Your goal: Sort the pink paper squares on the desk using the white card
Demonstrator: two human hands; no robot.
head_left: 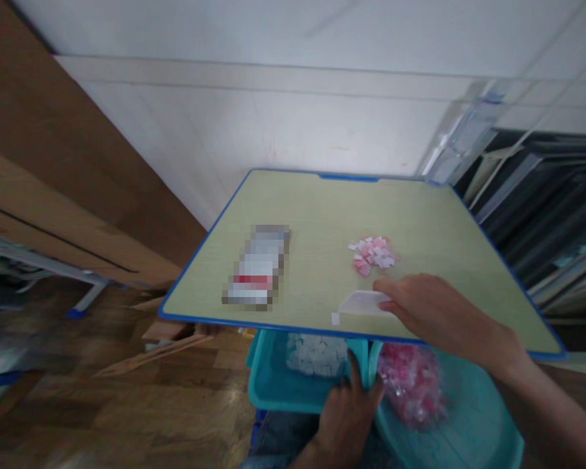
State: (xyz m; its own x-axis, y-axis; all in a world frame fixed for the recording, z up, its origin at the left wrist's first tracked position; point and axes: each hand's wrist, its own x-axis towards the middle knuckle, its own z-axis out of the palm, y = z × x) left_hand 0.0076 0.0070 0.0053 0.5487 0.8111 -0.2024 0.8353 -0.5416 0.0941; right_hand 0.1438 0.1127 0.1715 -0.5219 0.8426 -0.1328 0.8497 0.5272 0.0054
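My right hand [430,309] pinches a thin white card-like piece [364,302] near the front edge of the small table. Close to its left tip, a tiny white square [335,318] lies on the tabletop. Just beyond this hand sits a loose heap of small pink and white squares [374,253]. Below the table edge, my left hand [344,413] is at the right side of a teal tray [283,400], fingers apart, index finger stretched toward a layer of small white pieces [315,355] inside. Whether that fingertip touches them I cannot tell.
A blurred-out phone-like object [258,264] lies on the left of the blue-edged table [312,202]. A round teal basin [488,404] holds a clear bag of pink pieces [413,384]. A clear plastic bottle [463,143] stands at the back right, before a white wall.
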